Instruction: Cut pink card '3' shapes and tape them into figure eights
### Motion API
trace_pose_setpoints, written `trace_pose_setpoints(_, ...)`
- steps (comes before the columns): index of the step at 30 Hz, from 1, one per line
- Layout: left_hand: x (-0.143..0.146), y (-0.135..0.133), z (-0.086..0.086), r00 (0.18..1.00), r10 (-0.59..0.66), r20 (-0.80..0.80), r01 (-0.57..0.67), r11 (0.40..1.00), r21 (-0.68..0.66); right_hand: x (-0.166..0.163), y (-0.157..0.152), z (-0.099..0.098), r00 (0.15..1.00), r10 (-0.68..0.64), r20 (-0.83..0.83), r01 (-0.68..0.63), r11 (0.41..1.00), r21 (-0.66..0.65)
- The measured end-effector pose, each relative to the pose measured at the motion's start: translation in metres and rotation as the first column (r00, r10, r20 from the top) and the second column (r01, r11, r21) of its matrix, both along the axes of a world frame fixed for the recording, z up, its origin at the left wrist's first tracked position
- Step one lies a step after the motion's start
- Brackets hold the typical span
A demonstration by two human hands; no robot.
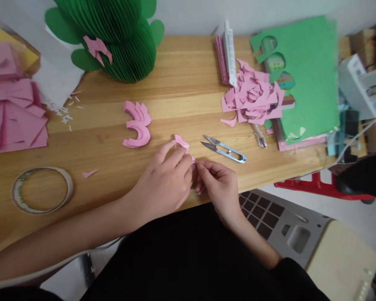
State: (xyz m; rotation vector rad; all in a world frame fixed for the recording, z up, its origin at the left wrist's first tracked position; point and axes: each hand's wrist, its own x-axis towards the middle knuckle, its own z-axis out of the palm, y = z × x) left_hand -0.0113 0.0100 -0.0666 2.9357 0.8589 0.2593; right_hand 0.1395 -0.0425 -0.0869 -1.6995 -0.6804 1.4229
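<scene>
Both hands at the near edge of the table (pixel 97 154), working one small pink piece (pixel 181 142); it sits between the stack (pixel 143 134) and the snips (pixel 230 153), largely covered by fingers. Left hand (pixel 167 179): palm down, fingers bent and slightly spread over the piece, fingertips at its upper part; thumb hidden, so cannot tell whether it pinches or merely steadies. Right hand (pixel 219 182): thumb and forefinger brought together at the piece's lower end, apparently with that end between them; other fingers curled under. Step in hand, by judgement: shaping or separating the cut paper by hand; which of the two cannot be told. Snips lie on the table, blades parted, touched by neither hand. The next move seems to call for a light, steady hold at both ends, since thin paper would crease or tear if pulled unevenly. Scraps (pixel 250 94) heaped beyond the snips.
</scene>
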Motion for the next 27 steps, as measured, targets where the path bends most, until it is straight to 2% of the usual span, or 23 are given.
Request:
trace_pose_setpoints(2, 0.001, 0.0, 0.0, 1.0, -0.002, 0.021, 0.002, 1.0, 0.019, 0.002, -0.002, 0.0, 0.997, 0.028, 0.076, -0.029, 0.999, 0.022)
trace_pose_setpoints(4, 0.001, 0.0, 0.0, 0.999, -0.003, 0.033, 0.001, 0.999, 0.036, 0.005, -0.006, 0.0, 0.951, 0.096, 0.292, -0.138, 0.982, 0.128)
trace_pose_setpoints(5, 0.001, -0.001, -0.001, 0.999, -0.006, 0.035, 0.005, 0.999, 0.045, 0.008, -0.007, 0.0, 0.888, 0.131, 0.44, -0.236, 0.952, 0.194)
trace_pose_setpoints(7, 0.001, -0.001, -0.001, 0.999, -0.014, 0.035, 0.012, 0.998, 0.054, 0.014, -0.01, -0.001, 0.677, 0.162, 0.718, -0.479, 0.838, 0.263)
trace_pose_setpoints(9, 0.001, -0.001, -0.002, 0.999, -0.016, 0.035, 0.015, 0.999, 0.047, 0.018, -0.012, -0.002, 0.451, 0.153, 0.88, -0.67, 0.709, 0.22)
trace_pose_setpoints(10, 0.001, -0.001, -0.002, 0.999, -0.014, 0.038, 0.012, 0.999, 0.046, 0.02, -0.013, -0.003, 0.357, 0.138, 0.924, -0.725, 0.665, 0.181)
trace_pose_setpoints(12, 0.001, -0.001, -0.002, 0.999, -0.013, 0.043, 0.01, 0.999, 0.048, 0.02, -0.013, -0.005, 0.22, 0.098, 0.971, -0.778, 0.618, 0.114)
trace_pose_setpoints(15, 0.001, -0.001, -0.001, 0.999, -0.019, 0.045, 0.016, 0.998, 0.055, 0.019, -0.013, -0.008, 0.119, 0.043, 0.992, -0.8, 0.596, 0.07)
trace_pose_setpoints(19, 0.002, 0.0, -0.001, 0.998, -0.018, 0.055, 0.014, 0.997, 0.074, 0.018, -0.015, -0.014, 0.099, 0.027, 0.995, -0.811, 0.581, 0.065)
trace_pose_setpoints(22, 0.004, 0.0, -0.002, 0.998, -0.004, 0.062, -0.001, 0.997, 0.078, 0.019, -0.017, -0.018, 0.152, 0.017, 0.988, -0.8, 0.589, 0.113)
trace_pose_setpoints(24, 0.005, -0.003, -0.003, 0.997, 0.022, 0.072, -0.027, 0.997, 0.067, 0.02, -0.017, -0.018, 0.231, 0.048, 0.972, -0.774, 0.615, 0.153)
trace_pose_setpoints(27, 0.007, -0.011, -0.004, 0.971, 0.165, 0.174, -0.177, 0.982, 0.059, 0.024, -0.014, -0.016, 0.435, 0.141, 0.889, -0.695, 0.68, 0.232)
